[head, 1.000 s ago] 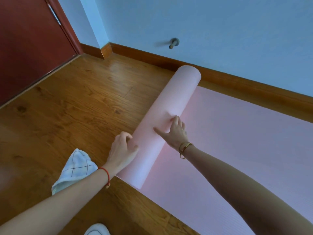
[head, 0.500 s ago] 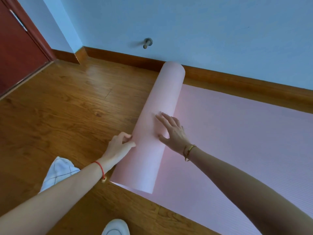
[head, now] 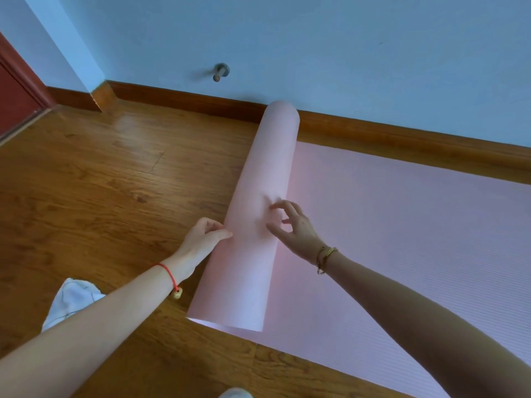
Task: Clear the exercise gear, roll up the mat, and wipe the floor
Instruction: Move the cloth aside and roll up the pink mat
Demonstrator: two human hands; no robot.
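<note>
- The pink yoga mat (head: 402, 239) is found partly rolled on the wooden floor (head: 100, 182). Its roll (head: 267, 156) is taken as the landmark, and the flat remainder is spread to the right of the roll.
- The far end of the roll is seen close to the baseboard (head: 373, 130); contact cannot be confirmed.
- The left grip (head: 205, 235) is pressed against the left side of the roll, with the fingers curled and the thumb laid on the mat. Whether anything is pinched cannot be told.
- The right grip (head: 296, 228) is held open over the right edge of the roll, its fingers loosely bent and only the tips at the surface.
- A white checked cloth (head: 69, 300) is left on the floor well to the left of the roll's near end.
- Risk: with so light a hold, the roll is judged likely to spring loose and unwind.
- Risk: both grips are placed toward the near half, so the far end may lag and the roll may be coned or skewed into the baseboard.
- Risk: the wiping step is not yet begun, and the cloth could be knelt on.
</note>
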